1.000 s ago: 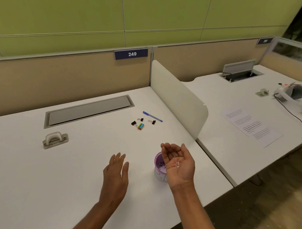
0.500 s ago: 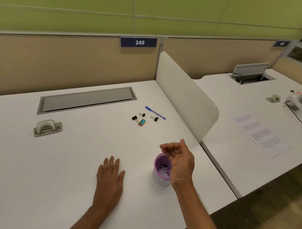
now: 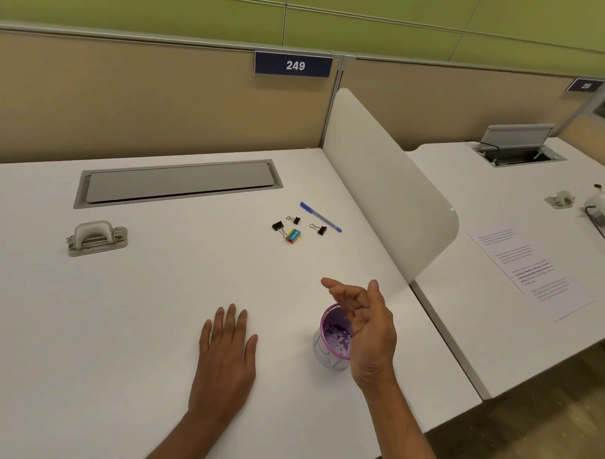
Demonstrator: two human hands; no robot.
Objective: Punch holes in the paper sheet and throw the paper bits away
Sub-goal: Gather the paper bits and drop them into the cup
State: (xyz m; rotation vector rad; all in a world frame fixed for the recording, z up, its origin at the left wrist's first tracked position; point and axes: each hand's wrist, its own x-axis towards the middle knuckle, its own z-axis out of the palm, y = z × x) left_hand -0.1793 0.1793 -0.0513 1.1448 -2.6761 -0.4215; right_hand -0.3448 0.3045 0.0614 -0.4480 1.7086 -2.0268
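**Tipping the bits into the cup**

We were at the throwing-away step. Our right hand (image 3: 366,329) hung tilted over the far-right side of the cup (image 3: 325,359), palm turned toward its mouth and fingers loosely curled, pinching nothing that we could see. Whether any bits clung to the hidden palm we could not tell. The cup stood upright on the worktop (image 3: 136,326) near its front edge, and white paper bits (image 3: 338,337) lay scattered across its purple bottom. Our left hand (image 3: 226,347) lay flat on the worktop, well left of the cup, with the fingers straight and a little spread, holding nothing.

The sheet (image 3: 529,268) lay past the divider (image 3: 392,184) on the neighbouring worktop, well apart from both hands. A grey metal piece (image 3: 96,237) at the far left might have been the punch, though we could not be sure of that. A pen (image 3: 320,217), some clips (image 3: 318,229) and a small coloured block (image 3: 293,236) lay together further back.

We judged the task close to done, with the bits gathered in the cup. The next move called for a check of the palm, a light shake or brush over the cup's mouth to shed any stragglers, and care not to knock the light cup over.
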